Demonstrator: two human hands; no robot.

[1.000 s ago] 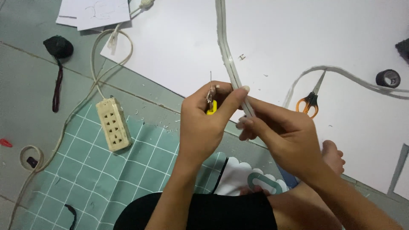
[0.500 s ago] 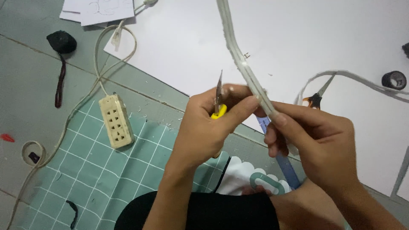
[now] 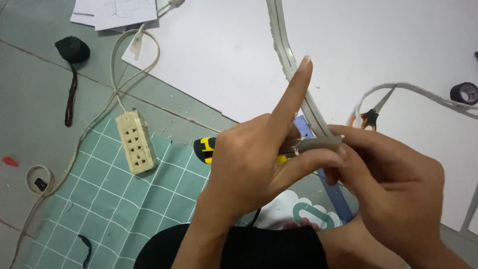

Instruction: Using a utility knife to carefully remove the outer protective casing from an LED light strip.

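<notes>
The flat grey-white cable strip (image 3: 294, 65) runs from the top centre of the frame down and rightward to the centre, where its cut end lies level between both hands. The left hand (image 3: 254, 169) grips a yellow-and-black-handled knife (image 3: 205, 149), index finger pointing up; the right hand (image 3: 398, 184) pinches the strip's end. Below lie a grey tiled floor (image 3: 35, 94), a white sheet (image 3: 229, 55) and a green gridded cutting mat (image 3: 114, 199). The strip is pale, ribbed lengthwise and slightly frayed at the end.

power strip (image 3: 136, 142): 1 | scissors (image 3: 369, 117): 1 | tape roll (image 3: 463, 93): 1 | yellow-black knife (image 3: 206, 149): 1 | blue ruler (image 3: 334, 189): 1
</notes>
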